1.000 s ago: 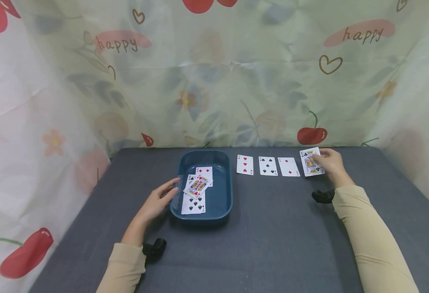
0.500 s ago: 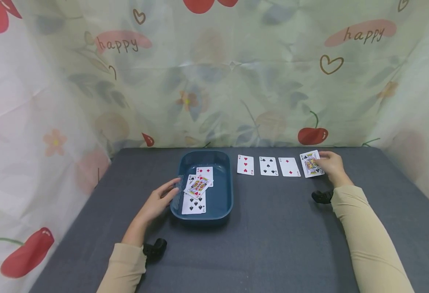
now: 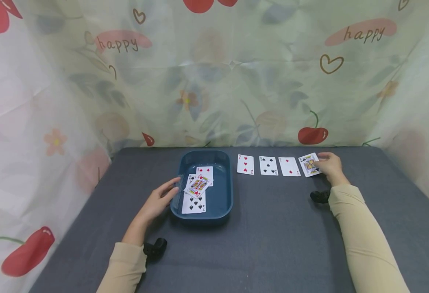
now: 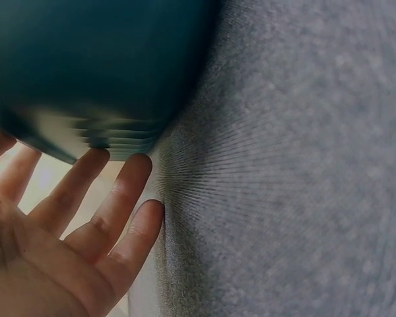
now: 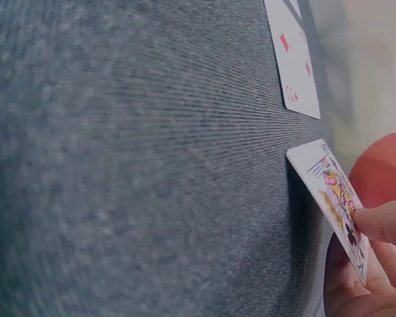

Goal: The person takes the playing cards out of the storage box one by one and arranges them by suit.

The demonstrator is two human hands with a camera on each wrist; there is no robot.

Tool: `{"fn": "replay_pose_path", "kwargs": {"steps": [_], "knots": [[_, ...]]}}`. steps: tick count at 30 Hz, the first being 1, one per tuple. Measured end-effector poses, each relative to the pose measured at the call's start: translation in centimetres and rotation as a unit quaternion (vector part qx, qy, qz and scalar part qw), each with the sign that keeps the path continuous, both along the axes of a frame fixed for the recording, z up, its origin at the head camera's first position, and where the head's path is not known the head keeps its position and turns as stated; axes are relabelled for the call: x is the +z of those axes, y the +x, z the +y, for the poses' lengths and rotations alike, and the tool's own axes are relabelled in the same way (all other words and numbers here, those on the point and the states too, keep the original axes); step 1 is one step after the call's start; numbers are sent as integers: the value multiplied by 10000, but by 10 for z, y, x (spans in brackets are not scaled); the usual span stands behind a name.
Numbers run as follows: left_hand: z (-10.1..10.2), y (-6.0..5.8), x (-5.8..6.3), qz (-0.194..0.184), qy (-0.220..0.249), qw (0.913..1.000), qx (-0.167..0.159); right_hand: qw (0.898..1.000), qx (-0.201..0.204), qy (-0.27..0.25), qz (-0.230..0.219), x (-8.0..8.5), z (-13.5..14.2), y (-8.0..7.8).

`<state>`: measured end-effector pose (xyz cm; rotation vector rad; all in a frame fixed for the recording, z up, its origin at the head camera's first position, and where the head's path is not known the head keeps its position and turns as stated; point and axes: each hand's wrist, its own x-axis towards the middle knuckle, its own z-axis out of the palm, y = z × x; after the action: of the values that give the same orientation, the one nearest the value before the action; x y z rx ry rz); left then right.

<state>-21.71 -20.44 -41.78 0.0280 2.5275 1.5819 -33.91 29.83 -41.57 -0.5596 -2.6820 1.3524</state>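
My right hand [image 3: 330,166] pinches a king of clubs playing card [image 3: 308,163] at the right end of a row. In the right wrist view the king [image 5: 333,198] is tilted, its near edge raised off the cloth, thumb on its face and fingers behind. Left of it lie a two of diamonds [image 3: 289,167], a spade card [image 3: 268,166] and a three of hearts [image 3: 245,164]. My left hand [image 3: 156,203] has its fingers loosely spread at the left wall of a blue tray [image 3: 222,203]. Fingertips [image 4: 140,166] meet the tray's ribbed side in the left wrist view.
Inside the tray several face-up cards overlap, a red king [image 3: 197,186] on top. Dark grey cloth [image 3: 265,240] covers the table. A patterned curtain [image 3: 232,81] rises right behind the row of cards. Black wrist cameras [image 3: 155,248] sit under both wrists.
My right hand has lowered slightly and shifted left with the king of clubs, which has turned a little and come closer to the two of diamonds. The left hand stays at the tray.
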Motion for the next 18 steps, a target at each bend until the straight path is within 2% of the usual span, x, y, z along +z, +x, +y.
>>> {"fn": "replay_pose_path", "kwargs": {"steps": [8, 18], "knots": [[0, 1, 0, 52, 15, 10000, -9, 9999, 90, 133, -25, -4, 1, -1], [1, 1, -1, 66, -33, 10000, 38, 9997, 53, 222, 87, 1, -1, 5]]}}
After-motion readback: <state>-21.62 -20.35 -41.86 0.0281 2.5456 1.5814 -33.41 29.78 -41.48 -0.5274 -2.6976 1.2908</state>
